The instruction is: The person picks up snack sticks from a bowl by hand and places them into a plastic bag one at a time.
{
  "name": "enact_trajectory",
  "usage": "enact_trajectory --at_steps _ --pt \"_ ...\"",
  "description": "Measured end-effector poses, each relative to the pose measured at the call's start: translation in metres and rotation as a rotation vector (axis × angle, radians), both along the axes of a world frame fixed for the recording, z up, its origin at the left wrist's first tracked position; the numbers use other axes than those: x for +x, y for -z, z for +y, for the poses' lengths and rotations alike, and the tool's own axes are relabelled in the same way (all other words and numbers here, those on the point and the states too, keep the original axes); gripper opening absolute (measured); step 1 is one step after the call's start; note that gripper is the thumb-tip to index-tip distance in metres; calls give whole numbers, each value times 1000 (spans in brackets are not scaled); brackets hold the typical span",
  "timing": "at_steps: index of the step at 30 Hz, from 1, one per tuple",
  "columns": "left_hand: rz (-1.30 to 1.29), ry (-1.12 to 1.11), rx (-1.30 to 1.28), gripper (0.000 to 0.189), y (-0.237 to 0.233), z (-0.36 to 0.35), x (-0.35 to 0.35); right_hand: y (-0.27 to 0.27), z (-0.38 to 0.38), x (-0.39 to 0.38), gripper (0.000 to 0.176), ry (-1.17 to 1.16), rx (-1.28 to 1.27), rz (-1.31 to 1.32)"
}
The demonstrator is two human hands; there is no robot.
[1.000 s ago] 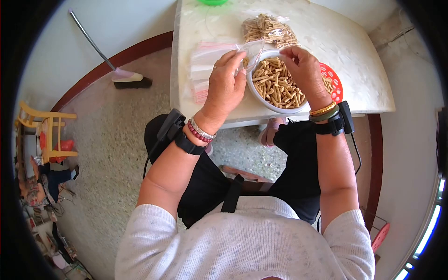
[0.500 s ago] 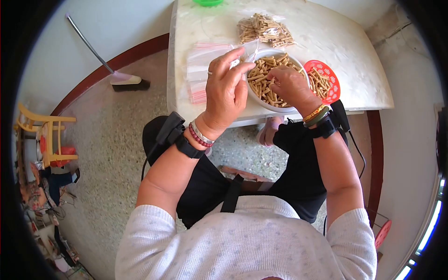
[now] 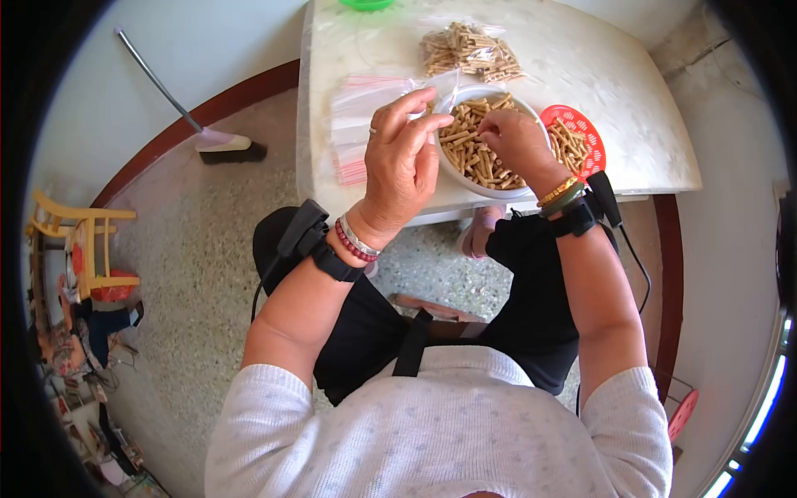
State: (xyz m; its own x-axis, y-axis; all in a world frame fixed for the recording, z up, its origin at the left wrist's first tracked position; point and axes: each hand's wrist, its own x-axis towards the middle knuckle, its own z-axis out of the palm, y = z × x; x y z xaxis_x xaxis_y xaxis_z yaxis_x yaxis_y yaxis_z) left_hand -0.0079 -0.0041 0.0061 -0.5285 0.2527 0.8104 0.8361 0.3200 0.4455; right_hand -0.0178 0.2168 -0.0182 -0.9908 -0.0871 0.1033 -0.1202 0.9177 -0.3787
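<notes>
My left hand (image 3: 403, 162) is raised at the left side of a white bowl (image 3: 498, 194), its fingers gripping a clear plastic bag (image 3: 449, 83) by the edge. Short light-brown sticks (image 3: 475, 158) fill much of the bowl. Above them is my right hand (image 3: 519, 145), fingertips pinched together; whatever they hold is hidden. A red slotted basket (image 3: 595, 137) with more sticks stands just right of the bowl. Flat, red-edged plastic bags (image 3: 350, 124) lie to the left, partly behind my left hand.
Behind the bowl, a bag packed with sticks (image 3: 469, 54) lies on the pale table (image 3: 598, 58). A green container (image 3: 367, 3) shows at the far edge. On the floor to the left are a broom (image 3: 228, 148) and a yellow wooden chair (image 3: 87, 216).
My right hand has shifted slightly, its fingertips lifting a little over the sticks. The left hand keeps its hold on the bag almost unmoved.
</notes>
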Motion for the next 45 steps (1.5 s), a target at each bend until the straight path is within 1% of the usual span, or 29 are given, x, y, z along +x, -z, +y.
enact_trajectory --at_steps 2,3,5,6,7,9,10,12,13,15,19,21,28,30,35,40,43,45 --pt "-2 -6 6 24 1 0 -1 -4 6 3 15 6 -169 176" --pt "-28 12 35 23 2 0 -3 -7 9 4 15 3 -168 175" --pt "-54 32 66 23 3 0 -3 -13 15 6 16 146 -598 -2" --pt "-100 48 93 22 3 1 -3 -23 13 11 16 121 -756 -48" --pt "-144 66 120 21 4 2 -3 -31 10 15 16 122 -755 -46" --pt "-172 67 108 20 5 2 -2 -42 6 23 17 69 -1054 -98" --pt "-202 65 95 19 5 2 -1 -44 5 25 17 68 -1055 -96" --pt "-188 63 60 16 4 2 -2 -47 4 28 17 -76 -1198 -116" --pt "-175 61 26 14 4 3 -3 -48 3 29 17 -75 -1200 -116" --pt "-147 60 11 13 7 4 -5 -50 -1 31 15 -169 -1206 -133" --pt "-77 47 -50 14 9 4 -6 -48 -8 32 15 -244 -1159 -137" --pt "-88 50 -57 14 9 5 -4 -47 -10 33 14 -281 -1152 -130" --pt "-76 52 -83 12 9 6 -4 -48 -11 34 13 -291 -1123 -82" --pt "-83 49 -80 11 8 6 -4 -50 -13 35 13 -285 -1187 -151" --pt "-77 3 -84 9 5 6 -1 -48 -15 35 14 -281 -1164 -144" --pt "-80 -61 -57 17 3 7 1 -49 -14 36 14 -271 -1154 -159" --pt "-79 -37 -6 20 6 7 -2 -49 -15 37 15 -269 -1149 -161" --pt "-74 -48 -21 20 6 6 -2 -49 -15 37 15 -276 -1151 -154"
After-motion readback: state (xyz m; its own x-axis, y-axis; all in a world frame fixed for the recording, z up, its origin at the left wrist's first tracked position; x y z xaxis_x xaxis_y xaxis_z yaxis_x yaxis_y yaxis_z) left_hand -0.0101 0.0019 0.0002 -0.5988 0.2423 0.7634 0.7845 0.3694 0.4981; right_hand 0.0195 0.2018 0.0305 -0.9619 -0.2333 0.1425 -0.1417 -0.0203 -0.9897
